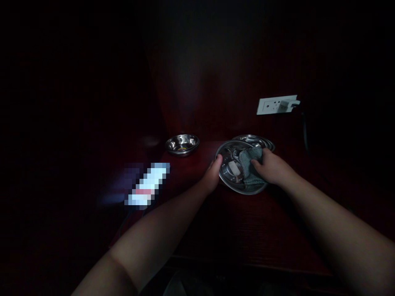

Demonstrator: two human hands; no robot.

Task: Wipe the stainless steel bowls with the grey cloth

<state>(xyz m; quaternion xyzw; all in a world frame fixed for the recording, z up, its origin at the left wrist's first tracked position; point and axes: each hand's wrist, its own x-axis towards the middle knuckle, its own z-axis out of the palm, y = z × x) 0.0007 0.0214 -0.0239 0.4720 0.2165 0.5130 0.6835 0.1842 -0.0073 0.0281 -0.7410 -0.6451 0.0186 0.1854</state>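
My left hand [214, 172] grips the left rim of a shiny metal bowl [230, 186], its thumb on the inner edge and its other fingers hidden behind. The bowl is tilted so that its inside faces me, and a pale rectangular patch shows on its bottom. Closed on a grey-green cloth [250, 168], my right hand [269, 165] is at the right side of the bowl. The cloth lies against the bowl's inner surface. Just behind, other metal dishes [262, 142] sit on the dark red table, partly covered by the bowl.
Another metal bowl [182, 144], perhaps stacked, stands at the back left with something yellowish in it. A bright, pixelated screen-like object [148, 187] is at the left with a cable. On the wall, a white socket panel [274, 105] holds a plug with a hanging cord.
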